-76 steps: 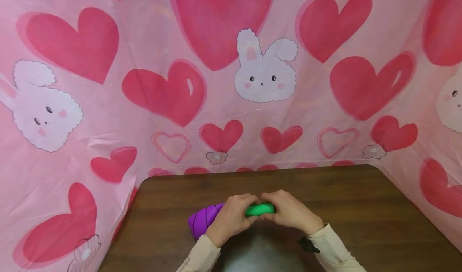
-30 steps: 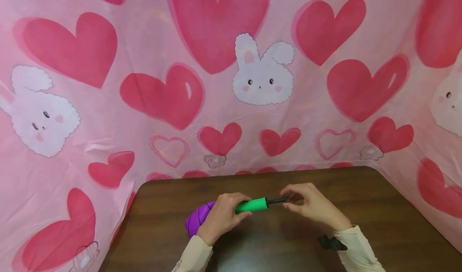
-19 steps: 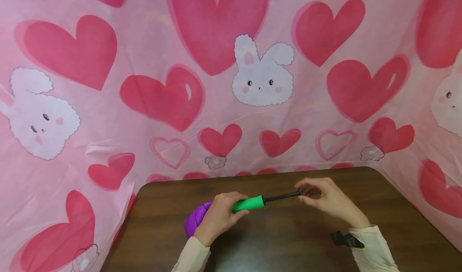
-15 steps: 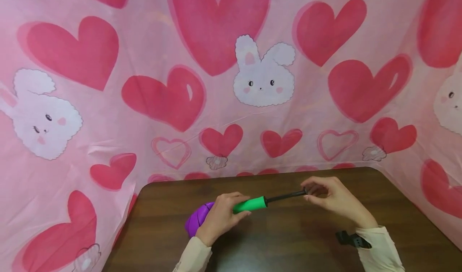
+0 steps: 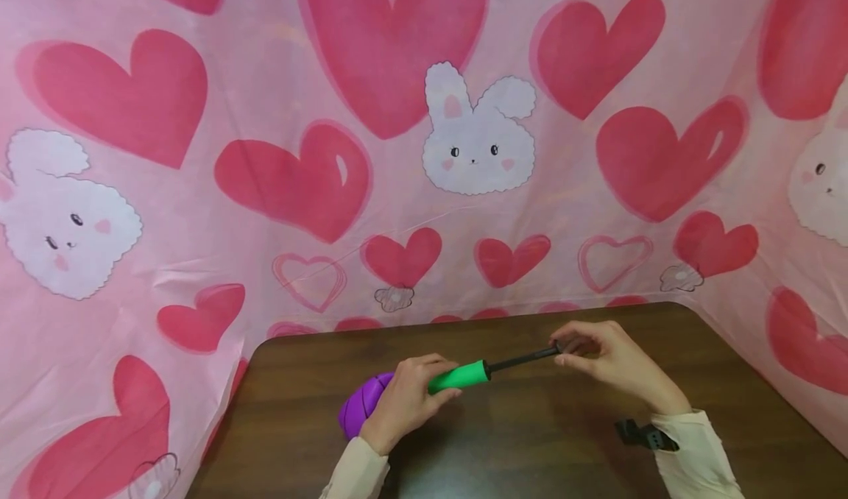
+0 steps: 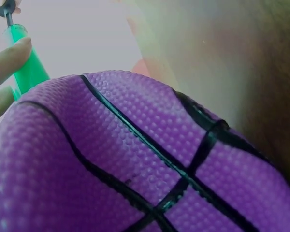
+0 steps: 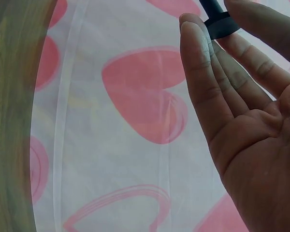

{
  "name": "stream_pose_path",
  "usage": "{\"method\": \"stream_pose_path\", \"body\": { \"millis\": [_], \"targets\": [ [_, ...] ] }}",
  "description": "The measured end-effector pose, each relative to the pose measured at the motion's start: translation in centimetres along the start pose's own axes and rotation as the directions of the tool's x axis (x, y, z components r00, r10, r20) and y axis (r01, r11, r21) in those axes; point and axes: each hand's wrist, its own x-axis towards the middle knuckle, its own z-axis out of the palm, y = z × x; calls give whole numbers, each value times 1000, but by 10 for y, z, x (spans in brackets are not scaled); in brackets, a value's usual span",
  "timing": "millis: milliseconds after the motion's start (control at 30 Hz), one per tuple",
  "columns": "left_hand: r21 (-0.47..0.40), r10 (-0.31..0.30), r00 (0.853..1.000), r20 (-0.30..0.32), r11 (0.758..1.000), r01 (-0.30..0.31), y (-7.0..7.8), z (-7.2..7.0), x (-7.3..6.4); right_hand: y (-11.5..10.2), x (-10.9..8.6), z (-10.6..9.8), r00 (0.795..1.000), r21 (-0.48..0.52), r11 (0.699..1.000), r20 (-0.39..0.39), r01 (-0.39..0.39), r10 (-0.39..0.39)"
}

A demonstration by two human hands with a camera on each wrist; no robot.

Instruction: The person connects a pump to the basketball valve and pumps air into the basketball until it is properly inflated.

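A green hand pump (image 5: 466, 375) is gripped round its barrel by my left hand (image 5: 404, 403). Its black plunger rod (image 5: 522, 359) is drawn far out to the right. My right hand (image 5: 616, 363) pinches the black end knob (image 7: 223, 26) of the rod between thumb and fingertips. At the pump's left end is a purple basketball (image 5: 361, 411) with black seams, folded and partly deflated. The left wrist view shows its dimpled skin (image 6: 116, 140) from close up. Where pump and ball meet is hidden behind my left hand.
Both hands are above a dark wooden table (image 5: 530, 440). A pink cloth (image 5: 391, 204) printed with hearts and rabbits hangs behind it and at both sides. A black wrist strap (image 5: 645, 436) is on my right wrist.
My right hand has moved right from beside my left hand, drawing the rod out of the barrel. My left hand shifted slightly left. In the last half second, both hands have hardly moved.
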Motion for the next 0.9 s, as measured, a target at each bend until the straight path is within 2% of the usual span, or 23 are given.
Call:
{"method": "stream_pose_path", "body": {
  "millis": [300,567,900],
  "targets": [
    [-5,-3,1000,8,1000,3,3,2,0,-1,2,10,999,-14,999,-37,32,-32],
    [24,4,1000,1,1000,-4,3,2,0,-5,10,31,997,36,997,-40,61,-60],
    [30,18,1000,-23,999,-17,6,2,-1,-13,17,65,988,69,989,-90,130,-124]
  ]
}}
